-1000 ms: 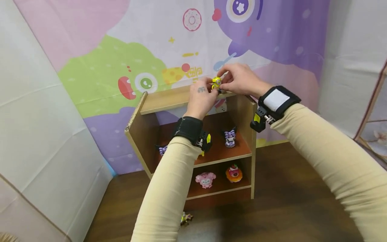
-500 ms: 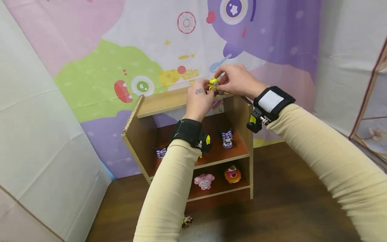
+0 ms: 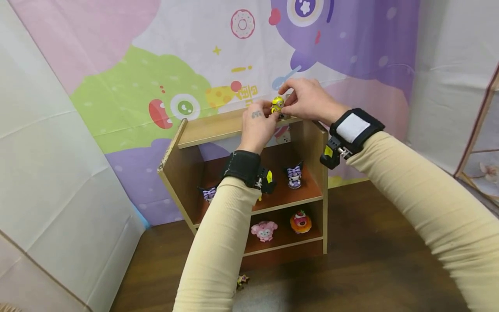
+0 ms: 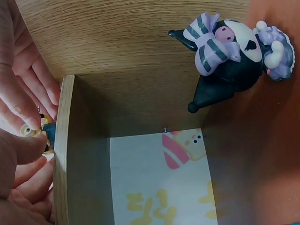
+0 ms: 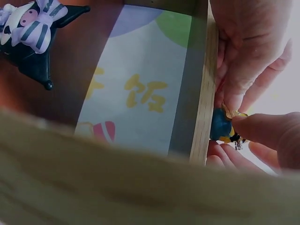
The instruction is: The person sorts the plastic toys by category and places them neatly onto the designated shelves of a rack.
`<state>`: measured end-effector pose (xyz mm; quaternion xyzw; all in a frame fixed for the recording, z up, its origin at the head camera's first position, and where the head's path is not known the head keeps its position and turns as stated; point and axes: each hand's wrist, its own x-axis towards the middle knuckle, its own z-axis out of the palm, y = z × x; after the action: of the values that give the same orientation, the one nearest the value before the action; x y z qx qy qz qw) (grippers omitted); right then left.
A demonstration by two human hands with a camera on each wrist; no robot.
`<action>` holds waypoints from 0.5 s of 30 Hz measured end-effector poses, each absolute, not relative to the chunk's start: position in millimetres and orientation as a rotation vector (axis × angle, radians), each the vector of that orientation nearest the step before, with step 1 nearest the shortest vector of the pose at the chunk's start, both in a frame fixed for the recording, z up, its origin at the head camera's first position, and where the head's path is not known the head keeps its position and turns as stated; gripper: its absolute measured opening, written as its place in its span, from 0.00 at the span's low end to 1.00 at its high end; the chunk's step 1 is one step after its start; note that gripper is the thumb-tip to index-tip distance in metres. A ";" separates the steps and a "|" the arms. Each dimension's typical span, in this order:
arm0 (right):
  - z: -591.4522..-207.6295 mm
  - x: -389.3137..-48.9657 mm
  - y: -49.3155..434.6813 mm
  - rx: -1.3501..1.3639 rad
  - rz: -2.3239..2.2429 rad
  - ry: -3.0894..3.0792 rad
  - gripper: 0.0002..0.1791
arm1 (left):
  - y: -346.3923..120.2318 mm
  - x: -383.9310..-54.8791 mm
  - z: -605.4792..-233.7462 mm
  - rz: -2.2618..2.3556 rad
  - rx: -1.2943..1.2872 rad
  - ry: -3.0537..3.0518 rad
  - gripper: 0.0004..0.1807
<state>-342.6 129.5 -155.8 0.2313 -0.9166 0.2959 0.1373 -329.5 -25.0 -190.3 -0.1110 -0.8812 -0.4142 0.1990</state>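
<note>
A small yellow minion figurine (image 3: 277,104) with blue lower parts (image 4: 49,133) is upright at the right end of the cabinet's top board (image 3: 212,128). From its left side, my left hand (image 3: 258,125) pinches it between thumb and fingers. My right hand (image 3: 309,99) pinches it from the right, thumb low and index finger arched. The right wrist view shows the figurine's blue base (image 5: 220,124) against the board's edge; fingers cover much of the rest.
Black-and-purple figurines (image 3: 294,175) stand on the middle shelf (image 3: 280,201). Below sit a pink figurine (image 3: 264,231) and a figurine in an orange ring (image 3: 300,222). A small figure (image 3: 242,281) lies on the floor, partly behind the left sleeve. A printed curtain hangs behind.
Both hands stay at the minion figurine on the top board. The right fingers shift slightly around it, and the head view moves a little.
</note>
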 end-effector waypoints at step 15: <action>-154.2 -340.6 132.4 0.634 0.951 -2.672 0.33 | -35.0 -323.7 -192.2 -1.211 -0.343 -2.420 0.29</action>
<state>-340.6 132.4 -154.2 0.2167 -0.9131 0.3249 0.1175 -323.7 -35.0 -192.2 -0.1231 -0.8682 -0.4346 0.2052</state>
